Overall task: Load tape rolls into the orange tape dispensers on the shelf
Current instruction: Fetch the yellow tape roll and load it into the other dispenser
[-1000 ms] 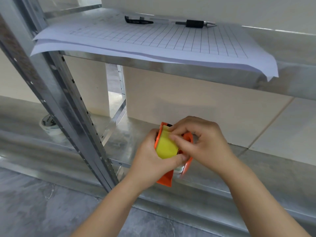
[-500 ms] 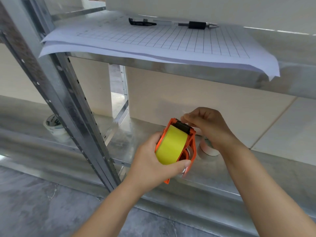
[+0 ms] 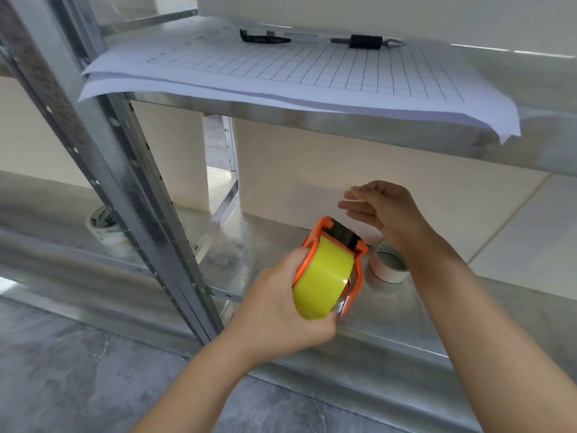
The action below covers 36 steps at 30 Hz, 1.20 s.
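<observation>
My left hand (image 3: 281, 307) is wrapped round the orange tape dispenser (image 3: 324, 223), thumb and fingers curled about its near side, holding it just above the lower shelf (image 3: 406, 310); the yellow tape roll (image 3: 321, 276) sits seated in its frame, broad face turned up towards me. The dispenser's long axis runs from its low end by my left thumb up and away to the dark cutter end, and that is what the next move turns on, I think; my right hand (image 3: 384, 210) hovers just beyond and above that far end, fingers loose and spread, holding nothing and touching nothing, so it is the hand nearer the cutter. If the tape's free end has to be fed through there, the right hand comes down and towards me along that axis while the left steadies. A spare roll (image 3: 390, 270) stands on the shelf just to the right of the dispenser, under my right wrist; another roll (image 3: 106, 228) lies well off to the left, beyond the upright post (image 3: 125, 182), nearer my occupied left hand.
</observation>
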Tool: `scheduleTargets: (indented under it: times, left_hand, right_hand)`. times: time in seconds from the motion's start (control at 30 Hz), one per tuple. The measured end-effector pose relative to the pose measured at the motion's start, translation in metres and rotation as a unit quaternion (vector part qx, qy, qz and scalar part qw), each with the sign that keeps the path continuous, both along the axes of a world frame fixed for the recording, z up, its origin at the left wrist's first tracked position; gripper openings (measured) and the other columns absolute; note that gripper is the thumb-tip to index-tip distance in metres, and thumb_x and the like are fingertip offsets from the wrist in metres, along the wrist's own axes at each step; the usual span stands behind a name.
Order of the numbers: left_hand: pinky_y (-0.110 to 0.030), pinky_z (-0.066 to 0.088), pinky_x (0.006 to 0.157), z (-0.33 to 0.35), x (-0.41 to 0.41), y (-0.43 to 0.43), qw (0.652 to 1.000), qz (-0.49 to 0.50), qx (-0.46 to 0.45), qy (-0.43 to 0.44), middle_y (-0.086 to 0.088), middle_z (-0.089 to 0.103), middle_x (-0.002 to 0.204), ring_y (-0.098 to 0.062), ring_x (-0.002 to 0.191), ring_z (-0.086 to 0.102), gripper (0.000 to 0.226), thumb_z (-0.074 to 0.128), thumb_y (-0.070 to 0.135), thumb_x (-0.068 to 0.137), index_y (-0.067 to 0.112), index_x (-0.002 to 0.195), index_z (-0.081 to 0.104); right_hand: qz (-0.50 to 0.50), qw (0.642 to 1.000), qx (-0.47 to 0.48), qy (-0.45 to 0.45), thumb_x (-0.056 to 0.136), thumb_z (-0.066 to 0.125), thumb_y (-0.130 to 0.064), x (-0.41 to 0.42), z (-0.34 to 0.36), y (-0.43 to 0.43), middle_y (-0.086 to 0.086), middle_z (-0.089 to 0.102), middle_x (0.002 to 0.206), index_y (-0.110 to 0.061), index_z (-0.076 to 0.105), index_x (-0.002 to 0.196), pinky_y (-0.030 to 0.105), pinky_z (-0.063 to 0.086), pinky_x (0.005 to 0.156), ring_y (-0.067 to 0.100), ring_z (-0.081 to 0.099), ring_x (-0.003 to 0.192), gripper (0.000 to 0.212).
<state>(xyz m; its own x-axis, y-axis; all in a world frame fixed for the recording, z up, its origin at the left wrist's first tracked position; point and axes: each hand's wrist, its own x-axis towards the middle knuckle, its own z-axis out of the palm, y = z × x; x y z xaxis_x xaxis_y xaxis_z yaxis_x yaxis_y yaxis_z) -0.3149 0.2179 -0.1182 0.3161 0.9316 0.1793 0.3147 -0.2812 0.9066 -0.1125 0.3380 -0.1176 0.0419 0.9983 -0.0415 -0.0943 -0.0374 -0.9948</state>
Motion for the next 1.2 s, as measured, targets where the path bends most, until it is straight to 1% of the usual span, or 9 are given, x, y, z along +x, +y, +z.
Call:
scheduleTargets:
  times: [0.3, 0.5, 0.6, 0.67, 0.8, 0.9, 0.97, 1.07, 1.2]
  left_hand:
    - [-0.014, 0.041, 0.046, -0.003, -0.001, -0.005, 0.996, 0.056, 0.034, -0.053, 0.005, 0.062, 0.081, 0.0, 0.053, 0.054, 0.044, 0.07, 0.013, 0.057, 0.039, 0.089, 0.055]
    - [-0.021, 0.041, 0.043, -0.004, -0.001, -0.007, 0.995, 0.07, 0.03, -0.07, 0.004, 0.061, 0.071, -0.001, 0.048, 0.051, 0.039, 0.069, 0.024, 0.055, 0.042, 0.087, 0.057]
    - [-0.012, 0.038, 0.043, -0.003, -0.004, -0.006, 0.992, 0.076, 0.021, -0.097, 0.015, 0.06, 0.062, 0.002, 0.045, 0.049, 0.035, 0.067, 0.028, 0.052, 0.043, 0.083, 0.058]
    - [-0.012, 0.04, 0.045, -0.002, -0.005, -0.006, 0.991, 0.072, 0.014, -0.111, 0.016, 0.061, 0.063, 0.002, 0.046, 0.051, 0.036, 0.067, 0.029, 0.052, 0.044, 0.083, 0.058]
    - [-0.011, 0.041, 0.046, 0.001, -0.006, -0.006, 0.988, 0.073, 0.019, -0.135, 0.019, 0.061, 0.065, 0.002, 0.049, 0.053, 0.033, 0.067, 0.03, 0.053, 0.043, 0.082, 0.057]
    - [-0.011, 0.043, 0.047, 0.003, -0.009, -0.003, 0.986, 0.073, 0.03, -0.145, 0.021, 0.062, 0.071, 0.004, 0.054, 0.056, 0.032, 0.068, 0.031, 0.055, 0.042, 0.082, 0.056]
    - [-0.012, 0.045, 0.048, 0.002, -0.01, -0.002, 0.986, 0.079, 0.029, -0.144, 0.021, 0.062, 0.072, 0.004, 0.055, 0.055, 0.032, 0.068, 0.032, 0.055, 0.038, 0.084, 0.056]
    - [-0.012, 0.046, 0.049, -0.001, -0.01, 0.0, 0.984, 0.095, 0.033, -0.145, 0.022, 0.062, 0.073, 0.005, 0.056, 0.056, 0.031, 0.067, 0.033, 0.055, 0.039, 0.084, 0.056]
    - [-0.007, 0.046, 0.052, -0.01, -0.01, 0.006, 0.977, 0.116, 0.039, -0.172, 0.027, 0.065, 0.075, 0.009, 0.06, 0.06, 0.036, 0.072, 0.027, 0.056, 0.043, 0.085, 0.058]
  right_hand:
    - [0.026, 0.993, -0.094, 0.07, 0.088, 0.056, -0.008, -0.009, -0.018, -0.002, -0.004, 0.071, 0.062, -0.009, 0.061, 0.073, 0.017, 0.05, 0.046, 0.008, 0.068, 0.053, 0.016]
    - [0.092, 0.958, -0.225, 0.148, 0.087, 0.046, -0.01, -0.018, -0.032, -0.008, -0.003, 0.048, 0.036, -0.018, 0.052, 0.036, 0.016, 0.046, 0.042, 0.01, 0.049, 0.035, 0.052]
    - [0.158, 0.924, -0.286, 0.197, 0.091, 0.041, -0.023, -0.019, -0.041, -0.01, 0.007, 0.062, 0.065, -0.013, 0.063, 0.068, 0.031, 0.057, 0.076, 0.018, 0.062, 0.068, 0.033]
    - [0.218, 0.904, -0.307, 0.204, 0.089, 0.045, -0.031, -0.024, -0.041, -0.015, 0.014, 0.064, 0.098, -0.012, 0.06, 0.102, 0.04, 0.045, 0.099, 0.025, 0.061, 0.099, 0.028]
    - [0.288, 0.879, -0.297, 0.239, 0.061, 0.082, -0.03, -0.035, -0.038, -0.029, 0.014, 0.058, 0.121, -0.007, 0.055, 0.121, 0.038, 0.035, 0.108, 0.026, 0.056, 0.111, 0.07]
    - [0.281, 0.875, -0.282, 0.276, 0.046, 0.092, -0.027, -0.037, -0.044, -0.035, 0.014, 0.054, 0.124, -0.006, 0.047, 0.133, 0.04, 0.028, 0.111, 0.025, 0.052, 0.112, 0.1]
    - [0.266, 0.881, -0.282, 0.272, 0.055, 0.086, -0.029, -0.041, -0.044, -0.042, 0.018, 0.058, 0.124, -0.001, 0.05, 0.131, 0.043, 0.033, 0.112, 0.029, 0.056, 0.111, 0.088]
    - [0.234, 0.878, -0.309, 0.281, 0.081, 0.054, -0.032, -0.05, -0.049, -0.055, 0.02, 0.066, 0.115, 0.0, 0.059, 0.12, 0.043, 0.052, 0.091, 0.031, 0.066, 0.1, 0.051]
    - [0.21, 0.875, -0.302, 0.315, 0.093, 0.031, -0.035, -0.061, -0.061, -0.07, 0.017, 0.045, 0.14, -0.007, 0.043, 0.138, 0.044, 0.04, 0.101, 0.029, 0.049, 0.119, 0.054]
